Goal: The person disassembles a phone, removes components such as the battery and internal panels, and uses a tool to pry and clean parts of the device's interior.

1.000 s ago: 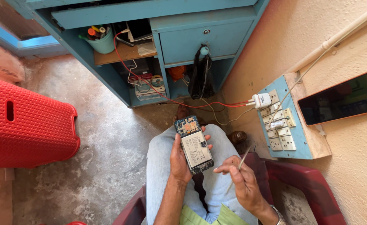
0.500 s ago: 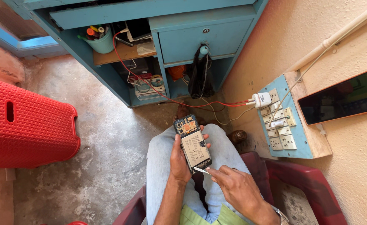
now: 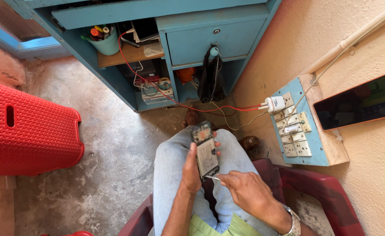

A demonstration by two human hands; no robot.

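Right hand pinches a thin metal tool, tip at the lower edge of the opened phone. Left hand grips the phone over my knees. Prying stage, I judge; next needs gentle, steady leverage.

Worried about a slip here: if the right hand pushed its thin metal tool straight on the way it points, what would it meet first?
Most likely the opened phone: the right hand aims the tool at its lower edge, gripped by the left hand.

The thin metal tool is mostly buried in the right hand; its tip meets the opened phone, too small to tell where.
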